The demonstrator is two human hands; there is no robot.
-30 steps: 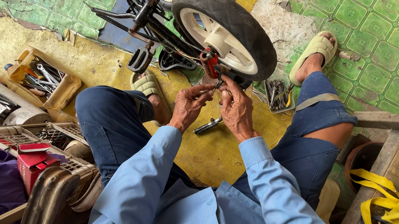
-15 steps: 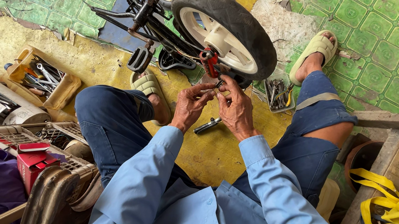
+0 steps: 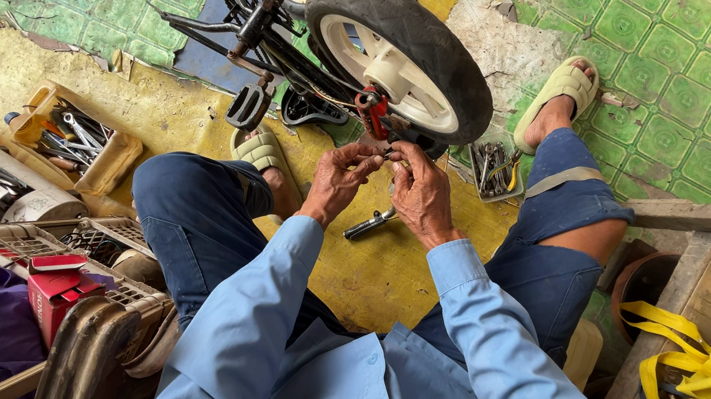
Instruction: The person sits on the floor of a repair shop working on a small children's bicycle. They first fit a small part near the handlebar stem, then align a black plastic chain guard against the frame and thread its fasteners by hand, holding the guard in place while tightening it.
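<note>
My left hand [image 3: 337,182] and right hand [image 3: 420,191] meet fingertip to fingertip, both pinching a small metal part [image 3: 391,152] at the wheel [image 3: 400,56] hub just above them, the right hand nearer, the wrench [image 3: 369,224] lying below on the floor [image 3: 362,274].

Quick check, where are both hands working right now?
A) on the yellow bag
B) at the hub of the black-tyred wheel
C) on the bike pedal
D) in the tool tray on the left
B: the left hand and right hand meet just below the wheel, at the red part by its hub.
</note>
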